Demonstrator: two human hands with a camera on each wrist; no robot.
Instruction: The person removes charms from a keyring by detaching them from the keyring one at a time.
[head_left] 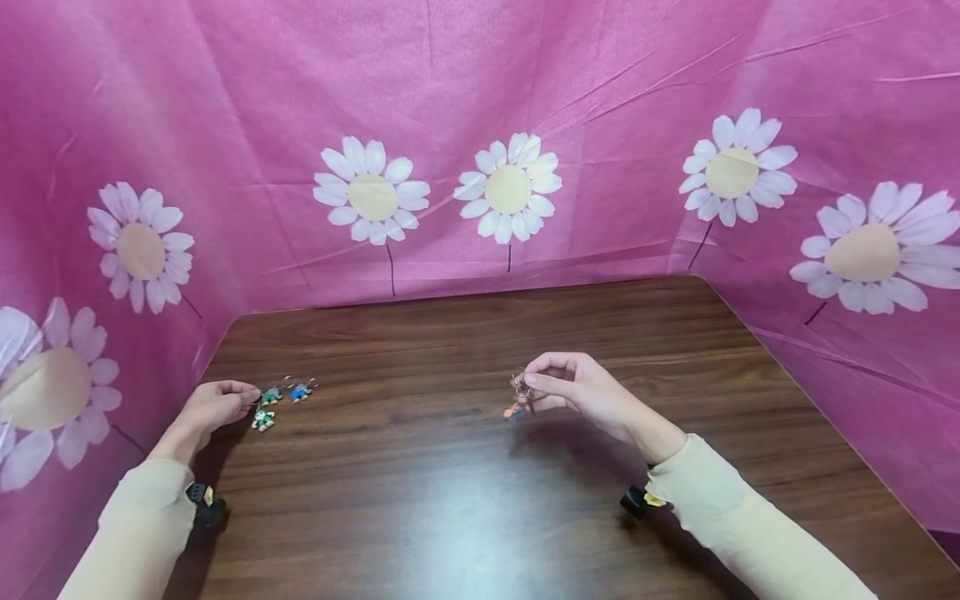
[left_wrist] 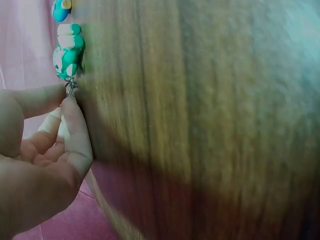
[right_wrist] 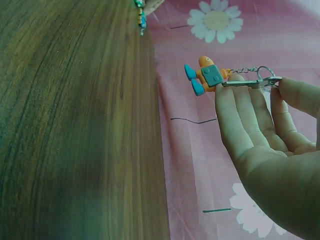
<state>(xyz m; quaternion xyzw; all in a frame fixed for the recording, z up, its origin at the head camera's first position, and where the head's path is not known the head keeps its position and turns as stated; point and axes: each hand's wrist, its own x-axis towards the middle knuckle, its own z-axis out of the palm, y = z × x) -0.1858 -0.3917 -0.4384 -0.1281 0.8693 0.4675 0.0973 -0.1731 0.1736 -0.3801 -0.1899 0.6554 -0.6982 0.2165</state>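
At the table's left side, my left hand pinches the small metal end of a green-and-white figure keychain between thumb and forefinger. Right beside those fingers lie a white-and-green figure keychain and a blue figure keychain on the wood. Above the table, right of its middle, my right hand holds a key ring between thumb and fingers. From that ring hang a silver key, lying along the fingers, and a chain with an orange figure that has blue feet.
The dark brown wooden table has rounded back corners. A pink cloth with large white daisies surrounds it at the back and sides. A black wrist camera sits by the left cuff, another wrist camera by the right.
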